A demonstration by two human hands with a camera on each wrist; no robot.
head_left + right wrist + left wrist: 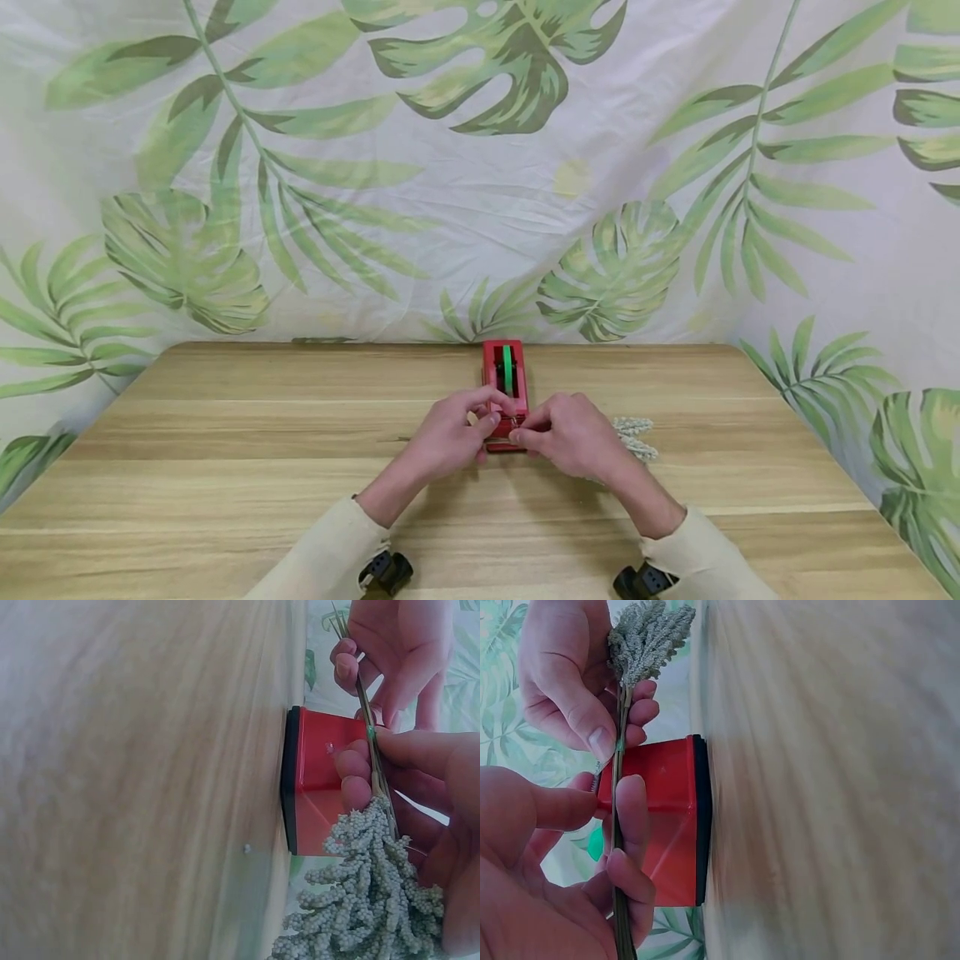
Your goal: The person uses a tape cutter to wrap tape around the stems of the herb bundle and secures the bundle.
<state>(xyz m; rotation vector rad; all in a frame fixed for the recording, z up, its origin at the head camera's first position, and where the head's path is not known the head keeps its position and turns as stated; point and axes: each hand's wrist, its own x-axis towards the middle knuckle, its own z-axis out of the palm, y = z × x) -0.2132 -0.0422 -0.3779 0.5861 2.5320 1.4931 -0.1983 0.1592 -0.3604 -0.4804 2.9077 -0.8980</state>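
A bunch of dried flowers with pale, beaded heads (367, 885) lies sideways across both hands, its thin stems (619, 817) running to the left. My left hand (453, 433) holds the stems with curled fingers, its thumb and index finger close to the dispenser's front. Nearer the flower heads, my right hand (573, 437) pinches the stems between thumb and fingers. Between the hands, a small piece of green tape (370, 732) shows on the stems. Right behind them stands a red tape dispenser (667, 780) with a green tape roll (507, 371); fingers partly hide its front end.
The dispenser stands on a wood-grain table (262, 483), near its back edge. Behind the table hangs a pale cloth (465, 217) printed with green leaves. A small pale speck (247, 848) lies on the tabletop.
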